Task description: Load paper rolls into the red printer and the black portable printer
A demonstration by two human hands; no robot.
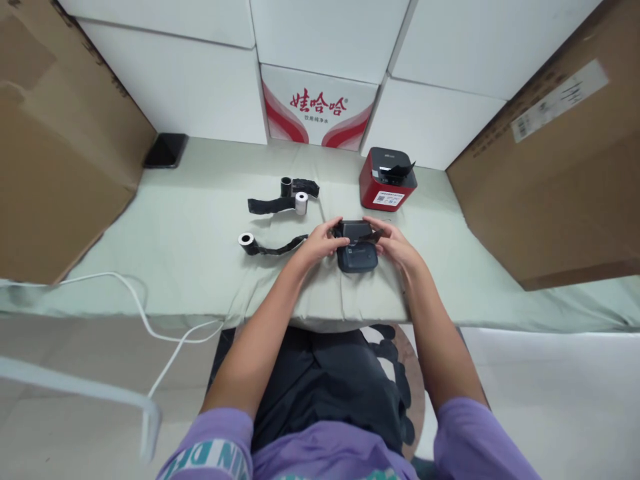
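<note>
A small dark portable printer (357, 258) lies near the table's front edge, its cover (356, 230) seemingly swung up on the far side. My left hand (324, 241) grips its left side, thumb over the cover's lower edge. On the right side, my right hand (393, 243) closes on the cover, and a dark strip (371, 237) sticks out by its fingers. Left of my hands are a black-and-white paper roll (247, 241) with a trailing dark strip, a white-cored roll (301, 203) with a flat black strip, and a smaller black roll (286, 186).
A red and black box-shaped printer (387, 180) with black paper on top stands behind my right hand. A phone (165, 150) lies back left. Cardboard boxes (55, 147) flank both sides, white cartons (320, 33) line the back. A white cable (135, 297) hangs off the front left.
</note>
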